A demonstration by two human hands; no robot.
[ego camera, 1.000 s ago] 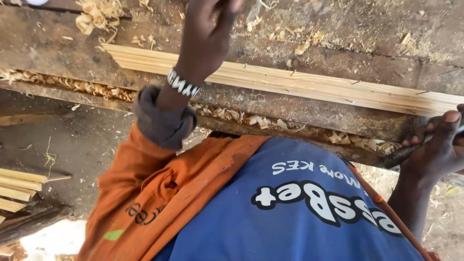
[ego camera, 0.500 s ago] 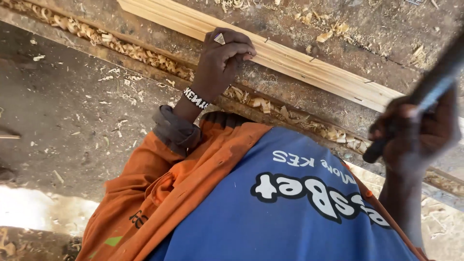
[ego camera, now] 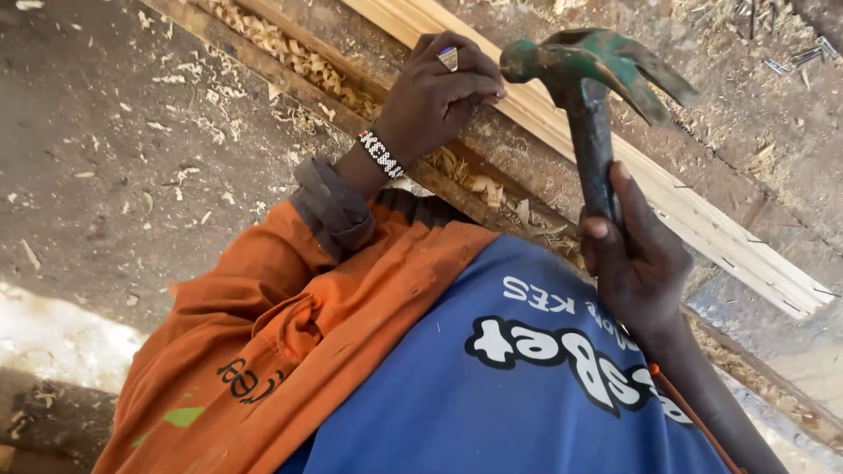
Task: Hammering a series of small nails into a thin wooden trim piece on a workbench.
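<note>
The person's left hand (ego camera: 439,96) rests on the pale wooden strip (ego camera: 694,224), its fingers (ego camera: 474,83) curled and pressed together at the strip's near edge; whether they pinch something small there I cannot tell. A ring sits on one finger and a beaded bracelet (ego camera: 379,154) circles the wrist, above a rolled grey cuff and orange sleeve (ego camera: 263,307). The right hand (ego camera: 637,263) is wrapped tight around the dark handle of a claw hammer (ego camera: 588,79), held upright, its green, worn head just beside the left fingers and above the strip. The strip lies slantwise across the rough tabletop (ego camera: 720,114), running from the upper middle to the right edge. Curled wood shavings (ego camera: 299,61) fill a groove along the tabletop's near edge, and sawdust is scattered over the wood. A blue shirt with white lettering fills the foreground.
</note>
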